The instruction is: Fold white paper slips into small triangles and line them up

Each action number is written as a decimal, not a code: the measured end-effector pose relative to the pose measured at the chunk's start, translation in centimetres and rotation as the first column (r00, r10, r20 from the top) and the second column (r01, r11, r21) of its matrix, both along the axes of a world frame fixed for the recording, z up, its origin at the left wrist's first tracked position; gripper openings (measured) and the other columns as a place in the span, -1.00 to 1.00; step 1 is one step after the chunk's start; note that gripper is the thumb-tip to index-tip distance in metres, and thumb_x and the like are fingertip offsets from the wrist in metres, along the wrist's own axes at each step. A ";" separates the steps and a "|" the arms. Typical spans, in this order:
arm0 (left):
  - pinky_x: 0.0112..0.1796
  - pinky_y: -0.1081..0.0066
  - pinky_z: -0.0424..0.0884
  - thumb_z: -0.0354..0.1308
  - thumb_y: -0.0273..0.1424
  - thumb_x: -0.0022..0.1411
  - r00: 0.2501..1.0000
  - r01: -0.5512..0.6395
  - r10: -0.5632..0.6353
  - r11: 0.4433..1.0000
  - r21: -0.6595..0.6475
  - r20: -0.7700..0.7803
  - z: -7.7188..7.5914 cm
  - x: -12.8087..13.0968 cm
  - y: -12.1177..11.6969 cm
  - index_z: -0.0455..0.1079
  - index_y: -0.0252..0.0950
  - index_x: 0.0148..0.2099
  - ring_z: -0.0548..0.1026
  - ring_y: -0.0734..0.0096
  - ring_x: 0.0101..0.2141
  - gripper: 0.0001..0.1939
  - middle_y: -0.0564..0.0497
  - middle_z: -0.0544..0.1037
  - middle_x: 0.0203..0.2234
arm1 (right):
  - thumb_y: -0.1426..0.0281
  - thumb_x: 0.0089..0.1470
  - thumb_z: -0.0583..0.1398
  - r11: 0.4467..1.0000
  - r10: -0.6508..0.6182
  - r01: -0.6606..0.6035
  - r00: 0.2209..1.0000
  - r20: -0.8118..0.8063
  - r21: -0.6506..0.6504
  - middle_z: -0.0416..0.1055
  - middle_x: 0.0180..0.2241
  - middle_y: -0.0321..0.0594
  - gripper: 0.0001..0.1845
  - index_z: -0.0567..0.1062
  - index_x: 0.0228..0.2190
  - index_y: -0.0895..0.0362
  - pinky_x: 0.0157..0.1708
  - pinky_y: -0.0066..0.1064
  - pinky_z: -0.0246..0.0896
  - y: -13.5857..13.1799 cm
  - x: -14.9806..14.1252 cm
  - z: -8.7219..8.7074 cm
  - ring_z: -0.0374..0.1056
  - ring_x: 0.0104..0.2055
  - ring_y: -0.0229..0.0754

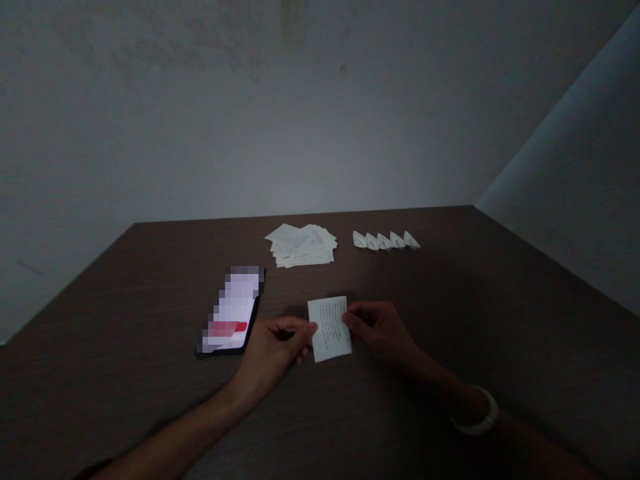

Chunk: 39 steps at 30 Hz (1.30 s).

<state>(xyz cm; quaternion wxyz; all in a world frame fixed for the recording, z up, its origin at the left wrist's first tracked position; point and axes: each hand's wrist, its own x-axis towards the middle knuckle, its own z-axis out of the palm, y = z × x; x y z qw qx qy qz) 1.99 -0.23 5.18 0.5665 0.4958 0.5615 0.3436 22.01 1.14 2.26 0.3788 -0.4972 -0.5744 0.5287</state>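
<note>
A small sheet of printed paper point(331, 331) is held up between my two hands, its lines of text facing me. My left hand point(274, 347) pinches its left edge with thumb and fingers. On the opposite edge, my right hand point(379, 330) grips the paper the same way. Beyond the sheet lies a loose pile of printed papers point(303, 247). To the right of that pile, several small folded paper pieces point(384, 241) with pointed tips stand in a row. The text is too small to read.
A phone point(233, 310) with a lit, blurred screen lies left of my left hand on the dark wooden table point(150, 280). Behind the table's far edge rises a grey wall point(320, 133). A pale bracelet point(477, 413) circles my right wrist.
</note>
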 end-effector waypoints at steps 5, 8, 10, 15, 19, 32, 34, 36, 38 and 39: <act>-0.59 0.52 0.24 0.26 -0.20 0.02 0.999 -0.034 0.034 0.999 0.025 -0.025 -0.2 -0.1 0.1 0.54 -0.36 -0.42 0.34 0.51 -0.61 -0.72 0.01 0.47 -0.64 | 0.23 0.06 0.22 0.998 0.064 -0.064 0.997 0.046 -0.005 0.49 -0.50 -0.25 -0.74 0.56 -0.43 0.19 -0.48 -0.50 0.18 0.0 0.3 0.4 0.35 -0.49 -0.30; -0.59 0.52 0.23 0.26 -0.20 0.01 0.999 -0.030 0.031 0.999 0.020 -0.043 -0.2 -0.1 0.1 0.54 -0.36 -0.42 0.33 0.52 -0.61 -0.71 0.02 0.45 -0.66 | 0.27 0.07 0.21 0.994 0.090 -0.098 0.984 0.156 0.045 0.47 -0.53 -0.27 -0.74 0.54 -0.50 0.20 -0.47 -0.50 0.16 0.1 0.5 0.4 0.32 -0.49 -0.31; -0.59 0.53 0.22 0.25 -0.19 0.02 0.998 -0.015 0.016 1.000 0.021 -0.053 -0.1 -0.1 0.0 0.53 -0.36 -0.42 0.32 0.52 -0.62 -0.71 0.02 0.45 -0.65 | 0.30 0.08 0.20 0.993 0.079 -0.093 0.980 0.184 0.068 0.46 -0.54 -0.28 -0.75 0.53 -0.52 0.20 -0.47 -0.49 0.15 0.1 0.4 0.3 0.31 -0.49 -0.31; -0.61 0.54 0.18 0.22 -0.16 0.07 0.995 0.068 -0.066 0.997 0.037 -0.068 0.0 0.0 -0.1 0.51 -0.34 -0.43 0.28 0.55 -0.64 -0.69 0.04 0.43 -0.67 | 0.33 0.06 0.19 0.997 0.024 -0.037 0.982 0.187 0.065 0.43 -0.57 -0.29 -0.78 0.52 -0.53 0.19 -0.50 -0.49 0.14 0.0 0.1 0.3 0.29 -0.51 -0.30; -0.62 0.54 0.15 0.20 -0.17 0.08 0.991 0.111 -0.107 0.992 0.058 -0.077 -0.1 0.1 -0.2 0.47 -0.32 -0.52 0.26 0.55 -0.65 -0.68 0.05 0.41 -0.69 | 0.30 0.03 0.23 0.999 -0.015 0.006 0.984 0.176 0.048 0.46 -0.56 -0.27 -0.77 0.53 -0.53 0.19 -0.52 -0.49 0.14 0.0 0.1 0.4 0.31 -0.51 -0.29; -0.63 0.54 0.15 0.24 -0.18 0.04 0.996 0.019 -0.014 0.999 0.045 -0.093 0.1 0.0 0.0 0.52 -0.32 -0.48 0.27 0.55 -0.66 -0.71 0.05 0.42 -0.70 | 0.31 0.06 0.20 0.996 0.067 -0.074 0.986 0.153 0.041 0.36 -0.63 -0.33 -0.75 0.50 -0.56 0.19 -0.55 -0.52 0.07 0.0 0.3 -0.1 0.22 -0.57 -0.35; -0.62 0.53 0.16 0.23 -0.18 0.05 0.995 0.026 -0.021 0.999 0.044 -0.093 0.1 0.0 -0.1 0.51 -0.32 -0.48 0.27 0.54 -0.66 -0.71 0.05 0.42 -0.69 | 0.34 0.06 0.19 0.996 0.055 -0.066 0.983 0.176 0.056 0.35 -0.63 -0.34 -0.76 0.49 -0.57 0.19 -0.56 -0.51 0.06 0.0 0.2 0.0 0.21 -0.56 -0.35; -0.62 0.53 0.17 0.21 -0.16 0.07 0.995 0.035 -0.031 0.998 0.048 -0.091 0.0 0.0 -0.1 0.51 -0.32 -0.47 0.27 0.53 -0.66 -0.70 0.04 0.41 -0.69 | 0.34 0.05 0.20 0.997 0.044 -0.055 0.983 0.177 0.059 0.36 -0.62 -0.34 -0.76 0.50 -0.57 0.19 -0.55 -0.51 0.07 -0.1 0.1 0.1 0.22 -0.56 -0.34; -0.62 0.53 0.17 0.18 -0.15 0.10 0.995 0.048 -0.043 0.997 0.060 -0.091 0.0 -0.1 -0.1 0.49 -0.32 -0.47 0.27 0.53 -0.65 -0.67 0.04 0.40 -0.69 | 0.31 0.05 0.21 0.998 0.030 -0.038 0.988 0.149 0.048 0.38 -0.61 -0.33 -0.77 0.52 -0.55 0.19 -0.55 -0.51 0.08 -0.1 0.1 0.3 0.24 -0.55 -0.34; -0.62 0.52 0.17 0.17 -0.14 0.11 0.994 0.057 -0.051 0.996 0.067 -0.094 -0.1 -0.1 -0.1 0.48 -0.32 -0.47 0.27 0.53 -0.65 -0.67 0.04 0.40 -0.69 | 0.30 0.05 0.21 0.999 0.029 -0.034 0.991 0.130 0.038 0.40 -0.60 -0.32 -0.76 0.53 -0.53 0.19 -0.54 -0.51 0.10 -0.1 0.1 0.3 0.25 -0.55 -0.33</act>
